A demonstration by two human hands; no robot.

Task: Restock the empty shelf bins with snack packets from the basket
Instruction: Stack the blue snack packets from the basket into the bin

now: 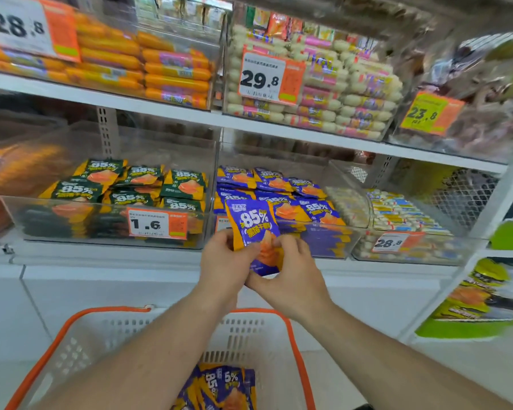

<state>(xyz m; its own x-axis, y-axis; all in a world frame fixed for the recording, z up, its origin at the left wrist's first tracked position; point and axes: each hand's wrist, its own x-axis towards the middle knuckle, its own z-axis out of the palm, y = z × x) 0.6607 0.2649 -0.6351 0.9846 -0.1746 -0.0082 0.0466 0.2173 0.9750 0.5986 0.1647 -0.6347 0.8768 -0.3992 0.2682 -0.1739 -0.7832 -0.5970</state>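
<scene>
Setting: shop shelving of white boards stood before you, with clear hard-walled bins in rows and orange price tags on their fronts
Held packet: you had one purple packet [251,229] upright just in front of the purple bin [323,241]
Left hand: your left hand [224,260] curled round the packet's lower left edge, fingers closed on it
Right hand: your right hand [290,269] pinched the lower right edge, thumb underneath
Handling: the packet looked light, soft and crinkly, a glossy film pouch likely to slip; you did best holding it by the flat sealed edges, not squeezing the middle
Target bin: purple packets already lay in it in loose overlapping rows, with room on top
Neighbour bin: green packets [137,187] of the same flat shape filled the bin to the left
Basket: your white perforated basket [160,335] with orange rim sat below your arms, more purple packets [222,389] in its bottom
</scene>
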